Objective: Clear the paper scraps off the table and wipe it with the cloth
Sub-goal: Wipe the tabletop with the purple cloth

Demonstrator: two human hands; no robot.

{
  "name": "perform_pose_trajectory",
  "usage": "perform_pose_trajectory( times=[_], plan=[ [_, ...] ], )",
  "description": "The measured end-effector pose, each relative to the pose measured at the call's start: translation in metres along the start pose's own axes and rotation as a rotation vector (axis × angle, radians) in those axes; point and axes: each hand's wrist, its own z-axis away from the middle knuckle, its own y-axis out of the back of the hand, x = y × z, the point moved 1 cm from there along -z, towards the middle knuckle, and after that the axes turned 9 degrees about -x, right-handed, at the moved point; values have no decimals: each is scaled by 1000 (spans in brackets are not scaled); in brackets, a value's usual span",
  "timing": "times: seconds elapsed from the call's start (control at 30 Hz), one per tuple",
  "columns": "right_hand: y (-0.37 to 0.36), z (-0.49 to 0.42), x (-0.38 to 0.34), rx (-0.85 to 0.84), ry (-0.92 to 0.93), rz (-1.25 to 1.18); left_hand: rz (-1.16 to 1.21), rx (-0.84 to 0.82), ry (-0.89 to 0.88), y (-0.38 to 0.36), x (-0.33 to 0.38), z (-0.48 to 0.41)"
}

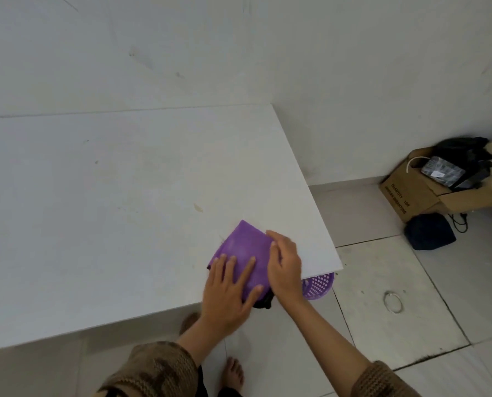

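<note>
A folded purple cloth [243, 247] lies flat near the front right corner of the white table [110, 196]. My left hand [229, 290] rests flat on the cloth's near part, fingers spread and straight. Along the cloth's right edge my right hand [284, 262] lies with fingers together, touching that edge. I see no paper scraps on the tabletop, only a few small stains.
A purple perforated basket [317, 285] stands on the floor under the table's right corner, mostly hidden. At the far right a cardboard box [419, 193] holds dark items, with a dark bag [429, 232] beside it. A metal ring [393, 301] lies on the tiles.
</note>
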Motion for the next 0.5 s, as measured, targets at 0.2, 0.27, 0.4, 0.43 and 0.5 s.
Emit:
perform_pose_trajectory(
  times=[0.2, 0.27, 0.4, 0.43, 0.5],
  plan=[
    [2, -17, 28, -118, -21, 193, 13, 93, 93, 22, -31, -43],
    [-4, -20, 33, -131, -10, 288, 25, 135, 253, 48, -64, -62],
    [-12, -27, 30, -69, -25, 399, 163, 176, 575, 92, -116, -76],
    [-15, -30, 28, -58, -36, 438, 200, 209, 630, 96, -121, -75],
    [-22, -37, 23, -50, -40, 530, 231, 214, 681, 88, -118, -74]
  ],
)
